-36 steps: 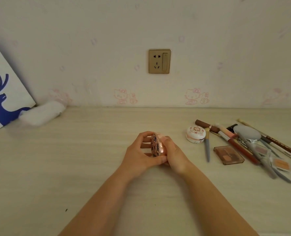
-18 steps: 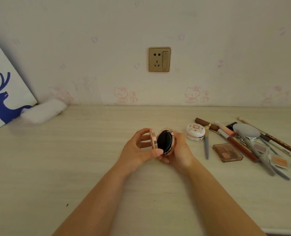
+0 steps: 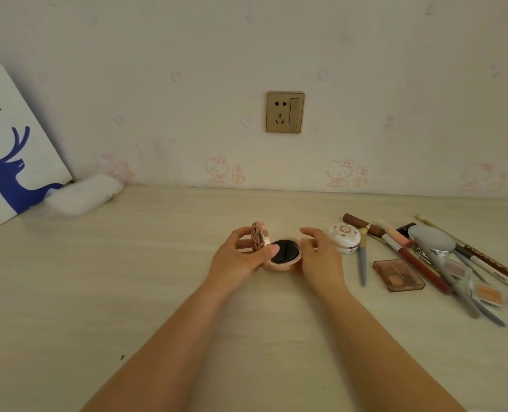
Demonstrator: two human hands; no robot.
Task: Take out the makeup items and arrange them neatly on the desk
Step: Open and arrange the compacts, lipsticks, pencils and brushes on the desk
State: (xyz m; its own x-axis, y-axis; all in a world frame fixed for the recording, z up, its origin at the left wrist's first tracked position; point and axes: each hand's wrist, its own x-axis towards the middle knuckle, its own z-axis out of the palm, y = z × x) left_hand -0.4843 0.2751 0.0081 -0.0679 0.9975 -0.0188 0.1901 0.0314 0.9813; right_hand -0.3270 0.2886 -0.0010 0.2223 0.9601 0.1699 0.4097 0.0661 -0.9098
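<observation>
A round rose-gold cushion compact [image 3: 284, 254] sits open on the desk [image 3: 128, 278], its lid standing up at the left and a black puff showing inside. My left hand [image 3: 241, 257] pinches the upright lid between thumb and fingers. Beside the compact's right edge, my right hand [image 3: 321, 257] has loosely curved fingers; whether it touches the base I cannot tell. To the right lie a white patterned jar [image 3: 346, 237], a grey brush [image 3: 363, 260], a brown eyeshadow palette [image 3: 398, 275] and a heap of pencils, brushes and sachets [image 3: 443, 257].
A white bag with a blue deer [image 3: 11, 150] leans on the wall at the far left, with a white roll [image 3: 83, 194] beside it. A gold wall socket [image 3: 285, 112] is above the desk's back edge.
The compact went from shut and held upright in both hands to open with its base down on the desk. My right hand has loosened from the base.
</observation>
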